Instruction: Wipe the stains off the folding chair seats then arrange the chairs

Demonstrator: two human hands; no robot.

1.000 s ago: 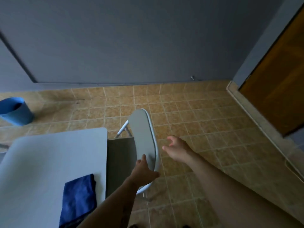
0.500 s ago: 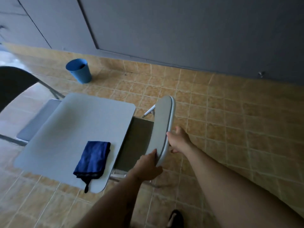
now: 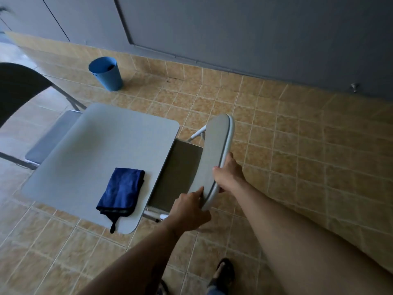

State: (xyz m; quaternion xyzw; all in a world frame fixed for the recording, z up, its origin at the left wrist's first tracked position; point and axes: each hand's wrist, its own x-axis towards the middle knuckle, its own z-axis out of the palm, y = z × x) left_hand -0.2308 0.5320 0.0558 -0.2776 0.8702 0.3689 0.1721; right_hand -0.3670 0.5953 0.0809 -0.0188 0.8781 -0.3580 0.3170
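Observation:
A grey folding chair stands at the right edge of a white table point(image 3: 89, 158); its backrest point(image 3: 214, 154) faces me and its seat point(image 3: 178, 177) is tucked partly under the tabletop. My left hand point(image 3: 189, 211) grips the near lower end of the backrest. My right hand point(image 3: 228, 174) holds the backrest's outer rim a little higher up. A folded dark blue cloth point(image 3: 122, 191) lies on the table near its front right corner. A second chair with a dark backrest point(image 3: 14, 88) and grey seat point(image 3: 53, 137) stands at the table's left side.
A blue bucket point(image 3: 106, 73) stands on the tiled floor near the grey wall point(image 3: 234, 28) behind the table. A small doorstop knob point(image 3: 354, 87) sits at the wall base on the right. My sandalled feet point(image 3: 223, 271) show at the bottom.
My right hand has come from open air onto the backrest rim and closed on it. My left hand keeps its hold. The view has swung left, showing the table, bucket and second chair.

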